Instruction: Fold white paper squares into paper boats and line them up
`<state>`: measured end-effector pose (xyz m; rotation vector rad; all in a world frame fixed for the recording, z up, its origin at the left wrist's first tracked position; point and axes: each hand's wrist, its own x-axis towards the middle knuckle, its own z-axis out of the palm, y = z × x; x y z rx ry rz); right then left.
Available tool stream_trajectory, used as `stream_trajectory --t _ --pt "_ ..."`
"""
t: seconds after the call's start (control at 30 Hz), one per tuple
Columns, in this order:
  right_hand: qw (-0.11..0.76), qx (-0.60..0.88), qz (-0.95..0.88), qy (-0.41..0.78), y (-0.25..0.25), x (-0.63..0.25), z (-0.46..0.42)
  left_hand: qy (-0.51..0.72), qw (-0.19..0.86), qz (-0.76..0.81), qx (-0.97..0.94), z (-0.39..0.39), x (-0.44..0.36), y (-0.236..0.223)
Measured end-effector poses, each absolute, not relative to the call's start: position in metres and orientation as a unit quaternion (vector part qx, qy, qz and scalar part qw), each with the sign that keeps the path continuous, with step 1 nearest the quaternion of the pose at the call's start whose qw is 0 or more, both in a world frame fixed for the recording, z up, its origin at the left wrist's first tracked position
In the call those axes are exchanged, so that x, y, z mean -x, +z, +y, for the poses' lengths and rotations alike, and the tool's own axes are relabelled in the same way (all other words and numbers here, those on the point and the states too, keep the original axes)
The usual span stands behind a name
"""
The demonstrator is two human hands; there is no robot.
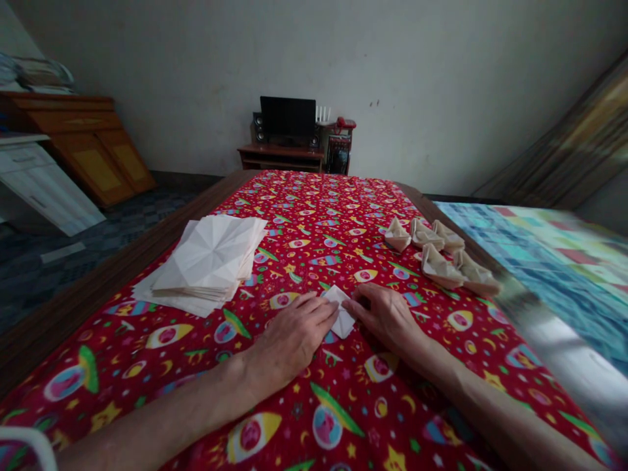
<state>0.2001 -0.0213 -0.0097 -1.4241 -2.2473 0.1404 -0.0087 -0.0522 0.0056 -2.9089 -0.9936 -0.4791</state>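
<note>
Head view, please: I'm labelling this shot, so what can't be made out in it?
All in the head view:
- Folded paper: its left part, hidden under the fingers of the left hand.
- Stack of paper: how many sheets; the top ones cover most of those below.
- White curved thing: what it is; the picture's lower left corner cuts it off.
- Red phone: its buttons, too small.
- Curtain: its full width, cut off by the right edge.

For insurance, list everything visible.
sheet: 1, white, centre
paper stack: 1, white, left
folded papers: 5, beige, right
tablecloth: 1, red, centre
table: 1, brown, beneath tablecloth
monitor: 1, black, back
speakers: 2, black, back
router: 1, white, back
phone: 1, red, back
desk: 1, brown, back
cabinet: 1, brown, left
cupboard: 1, white, left
curtain: 1, brown, right
cover: 1, multicoloured, right
wall: 1, grey, back
left hand: 1, on sheet
right hand: 1, at sheet
</note>
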Motion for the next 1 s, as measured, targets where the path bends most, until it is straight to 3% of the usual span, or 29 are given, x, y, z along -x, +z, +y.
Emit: stream_trajectory --t 0.2,0.37,0.5,1.0 --pt "0.262 0.484 -0.835 -0.03 -0.007 -0.195 -0.027 -0.124 0.015 -0.343 0.931 -0.059 0.011 0.007" --pt "0.146 0.36 -0.92 -0.057 0.004 -0.195 -0.038 -0.097 0.022 -0.347 0.932 -0.059 0.01 0.009" --pt "0.102 0.339 -0.934 -0.054 0.007 -0.201 -0.042 -0.094 0.029 -0.351 0.931 -0.059 0.011 0.013" --pt "0.125 0.404 -0.906 -0.035 0.002 -0.219 -0.049 -0.111 0.019 -0.386 0.915 -0.057 0.028 0.01"
